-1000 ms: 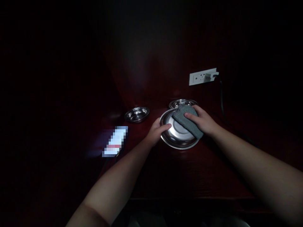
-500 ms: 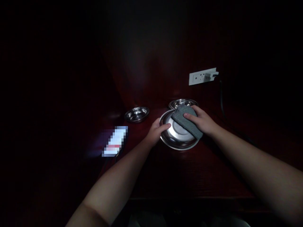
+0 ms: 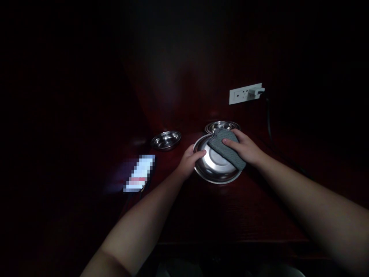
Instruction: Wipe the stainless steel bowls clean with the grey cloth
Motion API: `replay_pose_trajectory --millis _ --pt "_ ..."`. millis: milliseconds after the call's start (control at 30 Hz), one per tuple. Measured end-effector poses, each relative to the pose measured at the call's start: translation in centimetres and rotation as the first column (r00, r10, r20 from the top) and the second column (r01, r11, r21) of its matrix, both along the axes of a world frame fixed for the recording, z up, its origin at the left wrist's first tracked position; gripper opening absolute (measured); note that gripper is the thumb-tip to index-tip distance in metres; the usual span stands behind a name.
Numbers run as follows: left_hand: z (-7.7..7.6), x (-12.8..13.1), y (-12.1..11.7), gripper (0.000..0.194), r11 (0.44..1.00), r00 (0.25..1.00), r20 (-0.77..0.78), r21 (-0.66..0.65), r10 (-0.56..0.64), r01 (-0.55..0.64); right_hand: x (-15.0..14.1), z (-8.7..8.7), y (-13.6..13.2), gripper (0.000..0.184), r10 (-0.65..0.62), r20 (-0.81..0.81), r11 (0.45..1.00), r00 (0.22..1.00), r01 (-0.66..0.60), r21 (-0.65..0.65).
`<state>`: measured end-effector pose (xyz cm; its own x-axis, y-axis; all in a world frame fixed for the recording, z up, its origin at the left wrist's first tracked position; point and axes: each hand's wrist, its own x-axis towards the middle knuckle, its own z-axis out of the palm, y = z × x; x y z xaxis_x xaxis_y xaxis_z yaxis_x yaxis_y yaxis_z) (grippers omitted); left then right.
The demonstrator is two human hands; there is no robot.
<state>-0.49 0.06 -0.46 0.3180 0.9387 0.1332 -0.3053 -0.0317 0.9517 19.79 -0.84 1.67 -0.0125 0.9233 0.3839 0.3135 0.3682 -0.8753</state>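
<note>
A shiny metal bowl (image 3: pixel 216 169) is held up over the dark red table, tilted so its round inside faces me. My left hand (image 3: pixel 190 159) grips its left rim, the thumb lying over the edge. On the right side, my right hand (image 3: pixel 245 146) is closed on a grey-green cloth (image 3: pixel 226 148), thumb on top, and the cloth covers the upper right part of the bowl. The fingers beneath the cloth are hidden. Just behind the held bowl, more metal bowls (image 3: pixel 221 125), seemingly stacked, are partly covered by it and my right hand.
Another metal bowl (image 3: pixel 166 140) stands on the table (image 3: pixel 230 211) to the left. Nearer me lies a lit phone (image 3: pixel 140 173), its screen blurred out. On the back wall a white socket plate (image 3: pixel 239 95) holds a plug, whose dark cable (image 3: pixel 269 119) hangs down at the right.
Almost nothing differs. The whole view has shifted very slightly, and the cloth and both hands keep nearly the same place on the bowl.
</note>
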Motion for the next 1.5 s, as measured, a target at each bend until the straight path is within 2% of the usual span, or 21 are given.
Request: replay_pose_trajectory --millis 367,467,567,667,733,833,933,1067,1200,1367,1500 --pt "-0.4 0.3 -0.2 0.043 1.0 1.0 0.02 0.0 0.015 -0.015 0.1 0.1 0.2 0.042 -0.024 -0.027 0.999 0.999 0.023 -0.031" --pt "-0.6 0.5 -0.4 0.047 0.999 0.997 0.067 -0.01 0.045 -0.044 0.1 0.2 0.3 0.041 -0.056 -0.108 0.997 0.993 0.049 -0.063" --pt "-0.4 0.6 -0.5 0.046 0.996 0.981 0.178 -0.071 0.073 -0.061 0.3 -0.1 0.8 0.04 -0.127 -0.229 0.988 0.965 0.104 -0.112" --pt "0.0 0.5 -0.8 0.04 0.993 0.972 0.232 -0.119 0.033 -0.005 0.7 -0.5 1.4 0.039 -0.174 -0.328 0.983 0.928 0.142 -0.12" --pt "0.0 0.5 -1.2 0.039 0.991 0.982 0.187 -0.125 -0.033 0.057 0.9 -0.7 1.6 0.039 -0.22 -0.35 0.975 0.911 0.191 -0.114" --pt "-0.4 0.7 -2.1 0.059 0.986 0.989 0.041 -0.085 -0.141 0.144 1.0 -0.7 1.6 0.04 -0.246 -0.314 0.968 0.917 0.217 -0.123" --pt "-0.5 1.0 -2.5 0.066 0.993 0.994 -0.013 -0.052 -0.109 0.108 0.7 -0.7 1.2 0.042 -0.22 -0.25 0.974 0.943 0.2 -0.102" --pt "-0.4 1.0 -2.2 0.065 1.0 0.999 0.027 0.016 -0.026 0.025 0.0 -0.7 0.8 0.048 -0.206 -0.155 0.977 0.966 0.193 -0.095" --pt "-0.4 1.0 -1.8 0.065 1.0 0.998 0.054 0.016 0.021 -0.022 -0.3 -0.7 0.5 0.052 -0.188 -0.138 0.976 0.972 0.17 -0.136" --pt "-0.4 1.0 -1.6 0.07 0.999 0.996 0.084 0.035 0.022 -0.025 -0.2 -0.5 0.5 0.054 -0.2 -0.107 0.976 0.974 0.187 -0.114" --pt "-0.2 0.9 -1.4 0.069 0.999 0.996 0.086 0.043 0.022 -0.025 -0.3 -0.9 0.6 0.055 -0.166 -0.148 0.983 0.975 0.153 -0.099"
